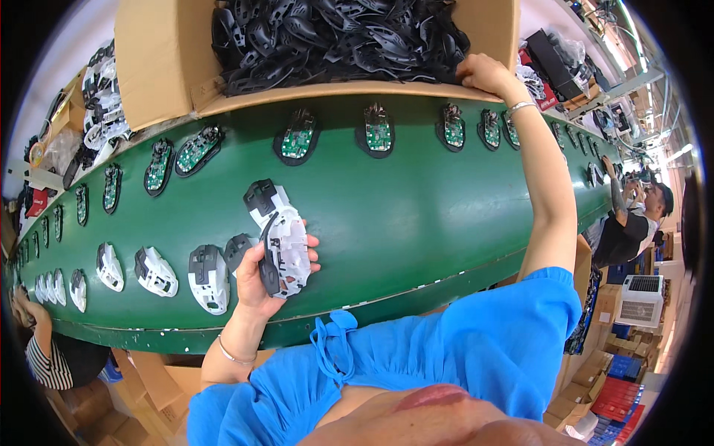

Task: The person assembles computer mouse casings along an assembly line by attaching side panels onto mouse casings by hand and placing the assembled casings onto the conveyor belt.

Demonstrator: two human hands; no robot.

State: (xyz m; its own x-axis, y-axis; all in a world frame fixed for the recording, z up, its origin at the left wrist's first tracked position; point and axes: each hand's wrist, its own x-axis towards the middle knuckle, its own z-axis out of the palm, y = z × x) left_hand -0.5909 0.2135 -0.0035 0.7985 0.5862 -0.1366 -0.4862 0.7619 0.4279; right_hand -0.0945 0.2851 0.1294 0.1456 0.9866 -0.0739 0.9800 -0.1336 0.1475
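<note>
My left hand [256, 286] is closed around a white computer-mouse shell [290, 253] with a black strip along its side, held above the green belt. Just beyond it is another black-and-white mouse shell [264, 199], and a dark shell part [238, 249] shows beside my thumb; whether these touch the held shell I cannot tell. My right hand [487, 74] reaches over the near rim of a cardboard box [335, 93] at its right corner. Its fingers curl at the edge of a heap of black plastic mouse parts [342, 41]; what they grip is hidden.
Mouse bases with green circuit boards [297, 137] line the far side of the green belt [416, 201]. Several white-and-black shells [156, 271] lie along its near left side. A co-worker [632, 223] is at the far right; another person's striped sleeve [48, 360] shows at left.
</note>
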